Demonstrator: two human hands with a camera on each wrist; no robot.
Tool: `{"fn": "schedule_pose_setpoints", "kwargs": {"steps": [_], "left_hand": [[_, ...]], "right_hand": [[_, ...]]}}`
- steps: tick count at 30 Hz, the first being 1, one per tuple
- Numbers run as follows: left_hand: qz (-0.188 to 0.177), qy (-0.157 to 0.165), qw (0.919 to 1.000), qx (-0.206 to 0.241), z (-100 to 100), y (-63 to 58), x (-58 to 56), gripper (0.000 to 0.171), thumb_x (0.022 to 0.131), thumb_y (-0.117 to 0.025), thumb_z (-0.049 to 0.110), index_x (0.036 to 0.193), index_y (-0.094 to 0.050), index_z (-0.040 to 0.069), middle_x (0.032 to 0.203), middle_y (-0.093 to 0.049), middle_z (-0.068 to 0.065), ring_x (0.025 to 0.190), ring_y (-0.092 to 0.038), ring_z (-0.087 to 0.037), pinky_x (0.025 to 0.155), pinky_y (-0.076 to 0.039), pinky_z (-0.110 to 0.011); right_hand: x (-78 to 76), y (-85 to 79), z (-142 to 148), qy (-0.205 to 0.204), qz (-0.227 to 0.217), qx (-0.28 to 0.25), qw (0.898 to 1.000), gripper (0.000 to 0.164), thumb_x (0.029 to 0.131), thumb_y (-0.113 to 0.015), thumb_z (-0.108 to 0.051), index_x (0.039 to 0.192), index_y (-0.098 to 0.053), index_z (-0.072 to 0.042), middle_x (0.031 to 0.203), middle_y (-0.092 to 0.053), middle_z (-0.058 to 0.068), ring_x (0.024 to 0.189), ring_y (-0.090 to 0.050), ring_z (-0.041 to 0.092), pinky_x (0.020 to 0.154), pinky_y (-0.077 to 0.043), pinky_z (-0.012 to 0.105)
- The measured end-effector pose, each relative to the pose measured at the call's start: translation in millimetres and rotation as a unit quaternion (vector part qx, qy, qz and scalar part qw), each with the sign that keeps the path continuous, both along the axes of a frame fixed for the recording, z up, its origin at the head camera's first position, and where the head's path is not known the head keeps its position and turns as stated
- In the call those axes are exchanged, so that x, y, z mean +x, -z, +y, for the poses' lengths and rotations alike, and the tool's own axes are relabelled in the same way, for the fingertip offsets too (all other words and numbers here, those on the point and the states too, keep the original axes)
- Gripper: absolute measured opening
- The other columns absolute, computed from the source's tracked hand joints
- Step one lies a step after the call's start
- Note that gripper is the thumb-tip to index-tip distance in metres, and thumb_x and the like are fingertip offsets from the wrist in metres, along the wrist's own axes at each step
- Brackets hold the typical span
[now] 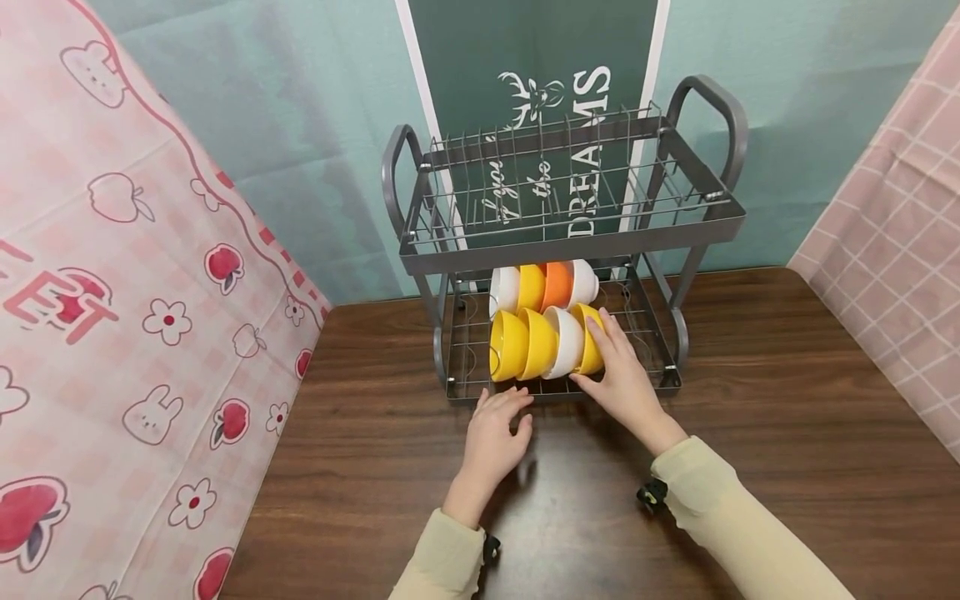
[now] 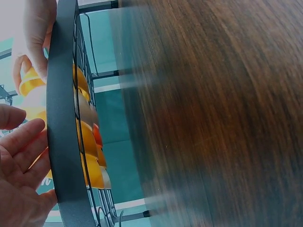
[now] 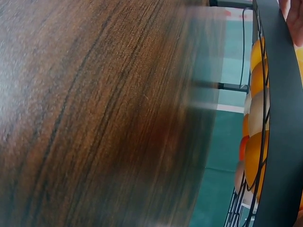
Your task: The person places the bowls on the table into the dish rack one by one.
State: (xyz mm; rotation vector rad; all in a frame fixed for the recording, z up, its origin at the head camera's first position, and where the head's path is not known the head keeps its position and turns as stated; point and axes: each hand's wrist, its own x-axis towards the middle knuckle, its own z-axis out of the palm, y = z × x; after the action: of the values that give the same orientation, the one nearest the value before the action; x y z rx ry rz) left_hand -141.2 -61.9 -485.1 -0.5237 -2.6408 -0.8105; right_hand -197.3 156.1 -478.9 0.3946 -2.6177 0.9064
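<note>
A front row of nested bowls lies on its side on the lower tier of a dark grey two-tier dish rack (image 1: 573, 247). Two yellow bowls (image 1: 510, 346) are at its left, then a white bowl (image 1: 567, 343), and another yellow bowl (image 1: 591, 360) ends it at the right. My right hand (image 1: 628, 385) grips that end bowl, fingers over its upper side and thumb low at the front. At the rack's front edge, left of the right hand, my left hand (image 1: 497, 437) holds nothing, its fingers loosely bent near the leftmost yellow bowls.
Behind, a second row has a white bowl (image 1: 506, 290), a yellow bowl (image 1: 532, 287), an orange bowl (image 1: 557, 286) and another white bowl (image 1: 585, 283). The wire upper tier (image 1: 555, 179) overhangs both rows. The rack stands on a brown wooden table (image 1: 360, 467) against a teal curtain (image 1: 300, 167).
</note>
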Motion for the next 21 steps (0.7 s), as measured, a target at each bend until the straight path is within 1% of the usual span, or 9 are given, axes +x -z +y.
{"fn": "schedule_pose_setpoints", "kwargs": {"steps": [4,9,12,18,21], "left_hand": [[-0.004,0.000,1.0000,-0.001,-0.1,0.2,-0.3,0.024,0.084,-0.062,0.018,0.106,-0.069,0.015,0.117,-0.066,0.004,0.114,-0.059,-0.015,0.107,-0.034,-0.048],[0.000,0.001,1.0000,0.001,0.0,-0.3,-0.5,0.023,0.083,-0.062,0.017,0.105,-0.070,0.014,0.116,-0.066,0.003,0.113,-0.059,-0.016,0.107,-0.035,-0.048],[0.001,0.001,1.0000,0.002,0.1,-0.7,-0.5,0.023,0.083,-0.062,0.016,0.105,-0.070,0.014,0.115,-0.067,0.003,0.113,-0.059,-0.015,0.106,-0.035,-0.048],[-0.001,0.006,0.9999,-0.008,-0.5,-0.8,0.0,0.025,0.084,-0.062,0.018,0.107,-0.069,0.014,0.117,-0.066,0.003,0.115,-0.058,-0.015,0.106,-0.035,-0.048],[-0.010,0.013,0.9996,-0.025,-1.8,-2.6,0.8,0.028,0.085,-0.061,0.020,0.112,-0.067,0.015,0.120,-0.064,0.003,0.116,-0.057,-0.015,0.107,-0.035,-0.048]], "right_hand": [[-0.5,1.0,0.4,-0.001,0.001,-0.001,1.000,0.094,0.069,-0.081,-0.019,0.146,-0.027,-0.012,0.154,-0.018,0.013,0.140,-0.022,0.035,0.102,-0.033,0.059],[-0.8,0.8,0.8,-0.003,0.002,-0.007,1.000,0.096,0.069,-0.081,-0.022,0.146,-0.025,-0.010,0.153,-0.020,0.017,0.136,-0.026,0.039,0.102,-0.033,0.059],[-0.9,0.6,0.9,-0.005,0.000,-0.011,1.000,0.096,0.069,-0.081,-0.022,0.146,-0.025,-0.009,0.153,-0.019,0.017,0.136,-0.026,0.040,0.102,-0.032,0.060],[-0.6,1.9,0.1,0.001,0.004,0.008,1.000,0.097,0.070,-0.080,-0.023,0.147,-0.021,-0.010,0.153,-0.017,0.017,0.136,-0.026,0.041,0.102,-0.033,0.059],[0.1,2.4,-0.3,0.004,0.008,0.016,1.000,0.099,0.071,-0.080,-0.024,0.148,-0.018,-0.011,0.154,-0.016,0.016,0.136,-0.025,0.040,0.102,-0.033,0.059]]}}
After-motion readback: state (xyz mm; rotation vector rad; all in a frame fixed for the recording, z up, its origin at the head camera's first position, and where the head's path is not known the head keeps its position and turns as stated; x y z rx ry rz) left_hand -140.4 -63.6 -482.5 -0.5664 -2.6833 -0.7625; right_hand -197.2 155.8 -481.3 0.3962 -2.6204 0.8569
